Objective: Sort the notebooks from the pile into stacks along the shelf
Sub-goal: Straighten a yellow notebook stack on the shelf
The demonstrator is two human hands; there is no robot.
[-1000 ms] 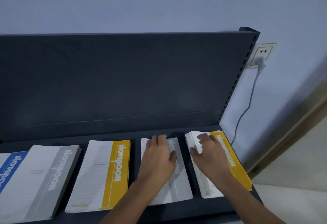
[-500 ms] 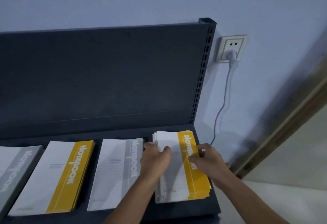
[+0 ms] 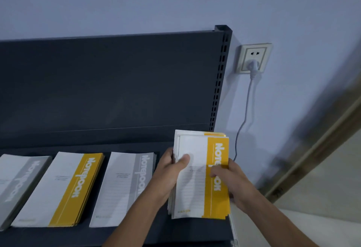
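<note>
A pile of notebooks (image 3: 197,188) topped by a yellow-and-white one sits at the right end of the dark shelf (image 3: 136,235). My left hand (image 3: 170,170) grips the pile's left edge, thumb lying on the top cover. My right hand (image 3: 230,180) holds the pile's right edge, fingers curled over the yellow band. To the left lie a grey-banded notebook stack (image 3: 125,186), a yellow-banded stack (image 3: 62,188) and another grey-banded stack (image 3: 17,184), flat and side by side.
The shelf's dark back panel (image 3: 117,82) rises behind the stacks, ending in a slotted upright (image 3: 220,74). A wall socket (image 3: 253,58) with a plugged white cable (image 3: 245,116) is to the right. A wooden door frame (image 3: 316,145) runs diagonally at far right.
My left hand left the grey notebook and moved right to the pile. Both hands now grasp the pile's sides. The view has shifted right.
</note>
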